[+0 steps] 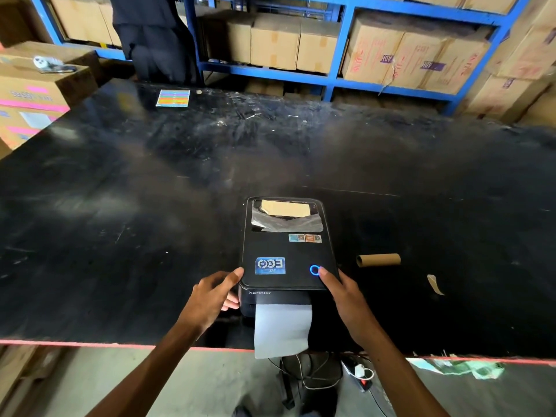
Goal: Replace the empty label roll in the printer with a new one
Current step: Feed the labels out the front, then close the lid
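A black label printer sits near the front edge of the black table, lid closed, a blue ring light lit on top. A strip of white label paper hangs out of its front slot over the table edge. My left hand grips the printer's front left corner, thumb on the lid, fingers along the side. My right hand rests on the front right corner, thumb tip beside the blue ring. An empty brown cardboard core lies on the table to the printer's right.
A torn scrap of backing paper lies right of the core. A coloured sticker sheet lies at the table's far side. Blue shelving with cardboard boxes stands behind. Boxes stack at the left. Cables and a power strip lie on the floor.
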`<state>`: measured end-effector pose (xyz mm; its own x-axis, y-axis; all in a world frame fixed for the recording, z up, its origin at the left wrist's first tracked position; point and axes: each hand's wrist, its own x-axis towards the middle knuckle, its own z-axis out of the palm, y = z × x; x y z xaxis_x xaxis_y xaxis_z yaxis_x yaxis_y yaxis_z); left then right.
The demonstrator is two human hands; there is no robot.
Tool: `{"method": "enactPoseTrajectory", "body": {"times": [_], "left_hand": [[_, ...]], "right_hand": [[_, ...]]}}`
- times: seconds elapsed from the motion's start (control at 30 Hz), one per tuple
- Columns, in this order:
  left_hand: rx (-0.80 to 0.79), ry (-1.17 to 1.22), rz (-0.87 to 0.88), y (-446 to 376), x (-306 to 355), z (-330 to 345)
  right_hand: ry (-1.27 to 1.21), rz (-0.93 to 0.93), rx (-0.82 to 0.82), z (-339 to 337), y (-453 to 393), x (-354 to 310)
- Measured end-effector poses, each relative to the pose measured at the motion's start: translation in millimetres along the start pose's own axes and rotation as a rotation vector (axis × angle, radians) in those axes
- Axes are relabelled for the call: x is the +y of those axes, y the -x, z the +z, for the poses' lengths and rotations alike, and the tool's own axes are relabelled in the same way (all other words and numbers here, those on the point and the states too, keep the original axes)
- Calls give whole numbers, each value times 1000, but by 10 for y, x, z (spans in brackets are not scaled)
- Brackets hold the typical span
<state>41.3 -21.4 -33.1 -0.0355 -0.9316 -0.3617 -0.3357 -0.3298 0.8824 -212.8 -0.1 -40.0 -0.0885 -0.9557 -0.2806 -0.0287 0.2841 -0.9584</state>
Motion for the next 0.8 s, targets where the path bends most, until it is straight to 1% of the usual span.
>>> {"method": "enactPoseTrajectory", "body": {"times": [0.33, 0.8], "left_hand": [[-7, 3, 24, -20, -41, -8], [-2, 9, 18, -26, -44, -3]], "right_hand": [[3, 7, 23, 22, 24, -3], [-36, 5, 14, 32, 28, -12]]}}
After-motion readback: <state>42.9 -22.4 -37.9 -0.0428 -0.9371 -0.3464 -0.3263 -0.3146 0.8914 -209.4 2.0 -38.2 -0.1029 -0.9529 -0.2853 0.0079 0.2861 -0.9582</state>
